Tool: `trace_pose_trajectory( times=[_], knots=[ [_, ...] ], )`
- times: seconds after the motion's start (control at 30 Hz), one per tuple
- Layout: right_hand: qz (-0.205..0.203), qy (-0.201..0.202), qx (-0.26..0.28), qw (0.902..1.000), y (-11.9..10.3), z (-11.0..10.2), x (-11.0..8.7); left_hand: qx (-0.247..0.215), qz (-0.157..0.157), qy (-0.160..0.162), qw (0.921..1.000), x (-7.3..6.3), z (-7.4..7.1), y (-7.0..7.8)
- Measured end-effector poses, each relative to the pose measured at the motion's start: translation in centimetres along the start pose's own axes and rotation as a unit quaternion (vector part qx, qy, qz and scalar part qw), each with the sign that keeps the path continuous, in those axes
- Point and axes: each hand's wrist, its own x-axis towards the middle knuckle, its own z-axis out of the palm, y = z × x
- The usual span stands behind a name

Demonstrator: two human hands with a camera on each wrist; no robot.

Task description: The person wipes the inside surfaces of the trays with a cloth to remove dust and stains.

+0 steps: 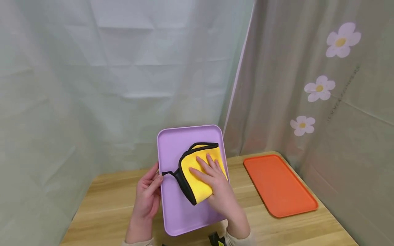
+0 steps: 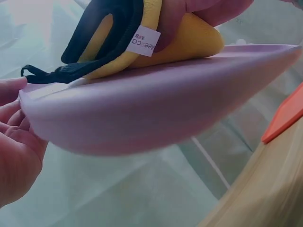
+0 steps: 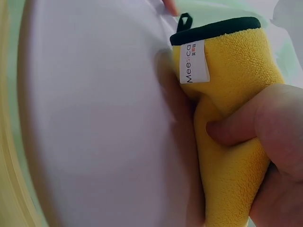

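A light purple tray (image 1: 181, 218) is held up and tilted above the table. My left hand (image 1: 147, 196) grips its left edge, the thumb on the rim and the fingers behind. On the tray's inner face lies a folded yellow cloth (image 1: 197, 184) with black edging, a black hanging loop and a white label that shows in the right wrist view. My right hand (image 1: 220, 186) holds the cloth against the tray, its fingers spread over the top. In the right wrist view the thumb (image 3: 236, 124) presses into the cloth's fold.
An orange tray (image 1: 281, 186) lies flat on the wooden table (image 1: 114, 205) at the right. Behind the table hang pale curtains (image 1: 123, 85), with white flowers (image 1: 320, 88) printed on the right one. A small black object (image 1: 214, 238) shows by the right sleeve.
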Motion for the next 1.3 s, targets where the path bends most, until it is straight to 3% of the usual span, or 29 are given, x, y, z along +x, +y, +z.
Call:
trace_pose_trajectory(
  times=[0.33,1.3],
  knots=[
    [-0.004,0.027,0.007,0.9996,0.76,-0.47,-0.18,0.003,-0.002,0.009,1.0,0.01,0.18,-0.27],
    [0.037,0.019,0.001,0.9991,-0.13,-0.47,-0.21,-0.009,-0.018,0.014,0.9997,-0.02,0.55,0.03]
  ],
)
